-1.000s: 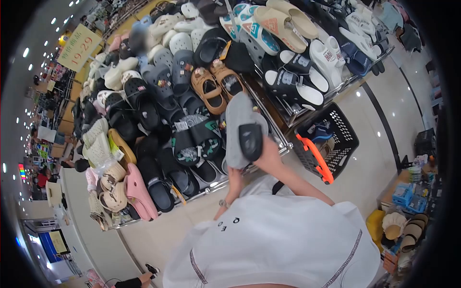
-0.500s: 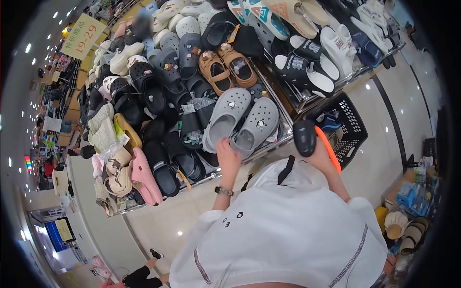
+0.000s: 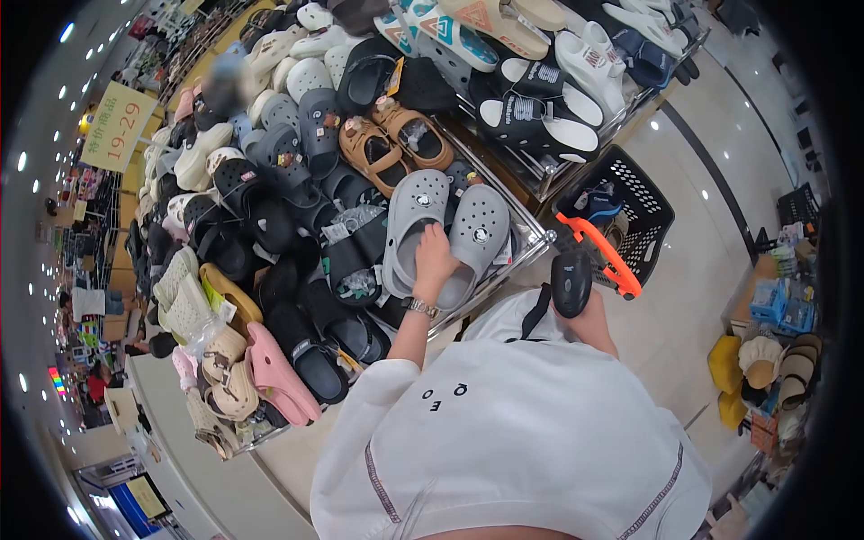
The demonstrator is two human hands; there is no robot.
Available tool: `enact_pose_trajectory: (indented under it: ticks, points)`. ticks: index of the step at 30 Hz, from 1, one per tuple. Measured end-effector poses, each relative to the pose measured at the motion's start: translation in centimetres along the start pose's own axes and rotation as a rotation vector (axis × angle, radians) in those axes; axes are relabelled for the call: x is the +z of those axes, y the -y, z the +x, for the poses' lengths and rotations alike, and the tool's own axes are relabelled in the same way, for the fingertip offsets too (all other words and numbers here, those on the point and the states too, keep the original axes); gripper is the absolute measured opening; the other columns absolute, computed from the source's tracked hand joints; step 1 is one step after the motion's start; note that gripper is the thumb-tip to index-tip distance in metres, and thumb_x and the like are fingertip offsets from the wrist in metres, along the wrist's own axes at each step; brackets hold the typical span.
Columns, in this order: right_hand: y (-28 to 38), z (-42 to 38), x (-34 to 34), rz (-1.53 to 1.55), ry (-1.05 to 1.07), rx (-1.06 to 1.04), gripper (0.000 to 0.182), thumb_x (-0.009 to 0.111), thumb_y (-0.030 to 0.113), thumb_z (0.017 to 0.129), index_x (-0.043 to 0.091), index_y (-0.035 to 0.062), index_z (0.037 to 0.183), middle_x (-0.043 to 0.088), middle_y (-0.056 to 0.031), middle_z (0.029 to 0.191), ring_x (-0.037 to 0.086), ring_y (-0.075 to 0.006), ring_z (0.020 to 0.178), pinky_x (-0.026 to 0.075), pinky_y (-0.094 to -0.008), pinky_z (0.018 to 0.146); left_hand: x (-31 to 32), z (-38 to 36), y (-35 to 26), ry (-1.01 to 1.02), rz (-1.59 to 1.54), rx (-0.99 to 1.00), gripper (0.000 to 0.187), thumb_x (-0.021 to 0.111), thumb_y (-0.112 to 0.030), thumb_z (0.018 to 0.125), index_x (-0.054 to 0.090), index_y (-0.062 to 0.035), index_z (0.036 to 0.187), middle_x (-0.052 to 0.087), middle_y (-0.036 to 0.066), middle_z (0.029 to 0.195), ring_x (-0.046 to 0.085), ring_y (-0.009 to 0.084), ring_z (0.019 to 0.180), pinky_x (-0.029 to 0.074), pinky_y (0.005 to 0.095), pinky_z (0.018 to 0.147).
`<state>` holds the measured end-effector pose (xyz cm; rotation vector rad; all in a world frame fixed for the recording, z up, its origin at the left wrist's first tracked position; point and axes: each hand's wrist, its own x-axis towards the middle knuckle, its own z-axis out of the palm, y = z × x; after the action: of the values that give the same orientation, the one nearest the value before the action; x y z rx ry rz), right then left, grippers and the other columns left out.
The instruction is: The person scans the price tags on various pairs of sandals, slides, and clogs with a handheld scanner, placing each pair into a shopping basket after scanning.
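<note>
A pair of light grey clogs with round badges lies on top of the shoe pile, side by side. My left hand (image 3: 436, 259) is at the left grey clog (image 3: 419, 202), its fingers curled at the clog's inner edge, beside the right grey clog (image 3: 480, 229). A black rounded handheld device (image 3: 571, 281) is in my right hand (image 3: 589, 322), whose fingers are mostly hidden behind it. Just beyond that hand is the orange handle (image 3: 605, 247) of a black basket (image 3: 646, 220) on the floor.
Many clogs and slippers fill the rack, among them brown clogs (image 3: 371, 148) and a pink slipper (image 3: 281, 373). A metal rail (image 3: 522, 254) edges it. A price sign (image 3: 119, 128) stands at the left. Hats (image 3: 760, 355) are stacked at the right.
My left hand has moved up from the heel end of the grey clogs to the inner edge of the left one. The device has lowered slightly, away from the orange handle. The view has shifted.
</note>
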<state>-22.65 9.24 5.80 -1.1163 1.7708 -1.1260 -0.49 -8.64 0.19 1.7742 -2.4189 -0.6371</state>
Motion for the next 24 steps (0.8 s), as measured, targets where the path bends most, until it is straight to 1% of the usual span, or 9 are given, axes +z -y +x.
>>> enact_pose_trajectory:
  ticks: [7, 9, 10, 13, 17, 19, 21, 23, 24]
  points:
    - [0.1, 0.7, 1.5, 0.007, -0.037, 0.039, 0.025, 0.068, 0.008, 0.062, 0.056, -0.0009, 0.083, 0.060, -0.0106, 0.072, 0.058, -0.0196, 0.067, 0.045, -0.0289, 0.064, 2.1, 1.9, 2.4, -0.186, -0.034, 0.009, 0.045, 0.065, -0.011, 0.063, 0.044, 0.0011, 0.100, 0.048, 0.017, 0.104, 0.051, 0.0351, 0.094, 0.045, 0.0431, 0.074]
    - [0.3, 1.1, 1.9, -0.012, -0.039, 0.026, 0.026, 0.068, 0.008, 0.062, 0.056, -0.0010, 0.083, 0.060, -0.0111, 0.072, 0.059, -0.0200, 0.067, 0.045, -0.0289, 0.064, 2.2, 1.8, 2.5, -0.200, -0.029, -0.091, 0.029, 0.057, -0.017, 0.071, 0.049, -0.0010, 0.094, 0.052, 0.019, 0.097, 0.055, 0.0362, 0.085, 0.046, 0.0438, 0.069]
    - [0.4, 1.2, 2.0, -0.035, -0.037, 0.015, 0.026, 0.068, 0.008, 0.062, 0.056, -0.0011, 0.084, 0.060, -0.0115, 0.072, 0.059, -0.0204, 0.067, 0.045, -0.0290, 0.064, 2.0, 1.8, 2.1, -0.243, -0.002, -0.087, 0.027, 0.055, -0.017, 0.071, 0.051, -0.0010, 0.092, 0.054, 0.018, 0.093, 0.056, 0.0366, 0.078, 0.046, 0.0440, 0.066]
    - [0.8, 1.3, 2.5, -0.038, -0.025, 0.027, 0.027, 0.068, 0.008, 0.062, 0.056, -0.0008, 0.084, 0.060, -0.0124, 0.072, 0.059, -0.0217, 0.067, 0.045, -0.0294, 0.064, 2.1, 2.3, 2.0, -0.226, 0.034, 0.022, 0.025, 0.056, -0.015, 0.069, 0.052, -0.0007, 0.088, 0.055, 0.018, 0.088, 0.056, 0.0367, 0.074, 0.046, 0.0436, 0.064]
    - [0.5, 1.0, 3.0, -0.036, -0.043, -0.003, 0.026, 0.067, 0.007, 0.062, 0.055, -0.0007, 0.083, 0.060, -0.0121, 0.072, 0.059, -0.0217, 0.067, 0.045, -0.0296, 0.064, 0.7, 1.7, 1.6, -0.149, 0.012, 0.065, 0.022, 0.056, -0.011, 0.066, 0.052, 0.0010, 0.084, 0.056, 0.019, 0.084, 0.055, 0.0391, 0.073, 0.045, 0.0443, 0.064]
    - [-0.2, 0.6, 2.9, -0.040, -0.039, 0.018, 0.025, 0.067, 0.007, 0.061, 0.055, -0.0009, 0.082, 0.060, -0.0115, 0.072, 0.058, -0.0209, 0.067, 0.045, -0.0295, 0.063, -0.9, 0.9, 0.5, -0.323, -0.155, -0.025, 0.017, 0.055, -0.007, 0.066, 0.051, 0.0022, 0.080, 0.056, 0.020, 0.082, 0.053, 0.0421, 0.074, 0.043, 0.0459, 0.065]
    - [-0.2, 0.1, 2.7, -0.015, -0.069, 0.063, 0.025, 0.067, 0.006, 0.061, 0.055, -0.0010, 0.083, 0.060, -0.0115, 0.073, 0.058, -0.0203, 0.067, 0.045, -0.0294, 0.063, -1.2, 0.9, -0.1, -0.318, -0.221, -0.068, 0.020, 0.053, -0.004, 0.066, 0.051, 0.0030, 0.085, 0.055, 0.022, 0.086, 0.051, 0.0445, 0.080, 0.041, 0.0469, 0.069]
    - [0.2, -0.5, 2.4, 0.011, -0.106, 0.105, 0.026, 0.067, 0.006, 0.061, 0.055, -0.0011, 0.083, 0.060, -0.0114, 0.073, 0.058, -0.0198, 0.067, 0.045, -0.0292, 0.064, -1.0, 1.3, -0.7, -0.450, -0.368, -0.128, 0.040, 0.057, -0.019, 0.073, 0.045, 0.0053, 0.104, 0.051, 0.026, 0.102, 0.048, 0.0444, 0.092, 0.040, 0.0459, 0.076]
    - [0.5, -0.7, 2.1, 0.008, -0.122, 0.129, 0.026, 0.067, 0.006, 0.061, 0.055, -0.0012, 0.083, 0.060, -0.0115, 0.073, 0.058, -0.0194, 0.068, 0.045, -0.0291, 0.064, -1.0, 1.5, -0.7, -0.375, -0.404, -0.203, 0.050, 0.057, -0.021, 0.075, 0.039, 0.0057, 0.113, 0.047, 0.026, 0.111, 0.044, 0.0435, 0.101, 0.037, 0.0441, 0.084]
